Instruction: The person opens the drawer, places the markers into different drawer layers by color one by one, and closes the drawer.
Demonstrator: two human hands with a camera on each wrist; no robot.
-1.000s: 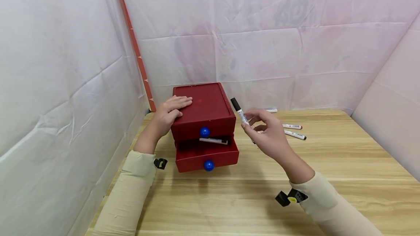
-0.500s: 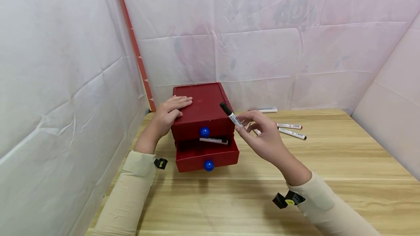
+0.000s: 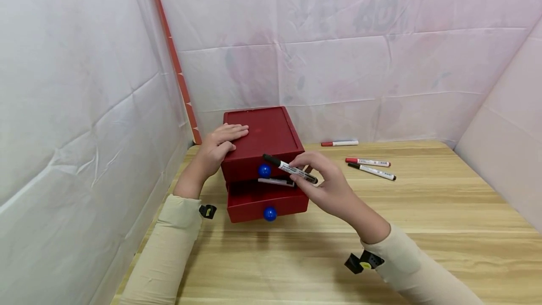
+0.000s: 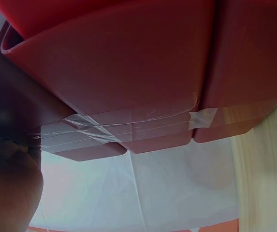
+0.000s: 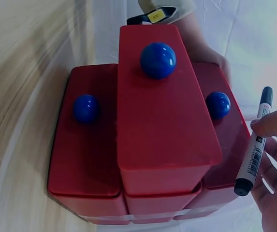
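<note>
Over the open lower drawer (image 3: pixel 267 200) of the red drawer box (image 3: pixel 262 142), right hand (image 3: pixel 328 187) pinches a black marker (image 3: pixel 290 169), grip closed on its barrel, marker near-level above another marker (image 3: pixel 276 181) in the drawer. Left hand (image 3: pixel 218 147) rests flat on the box top, fingers relaxed. Three more markers (image 3: pixel 370 166) lie on the counter (image 3: pixel 381 229), right of the box.

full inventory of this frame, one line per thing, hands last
drawer box: 1, red, left back of table, lower drawer pulled out
knobs: 2 in head view, 3 in right wrist view, blue, on drawer fronts
held marker: 1, black cap, over the open drawer
marker in drawer: 1, white barrel
loose markers: 3, two red-capped, one black-capped, on table right of box
table: 1, light wood
sheets: white, behind and at both sides
left hand: rests on box top
right hand: pinches held marker
</note>
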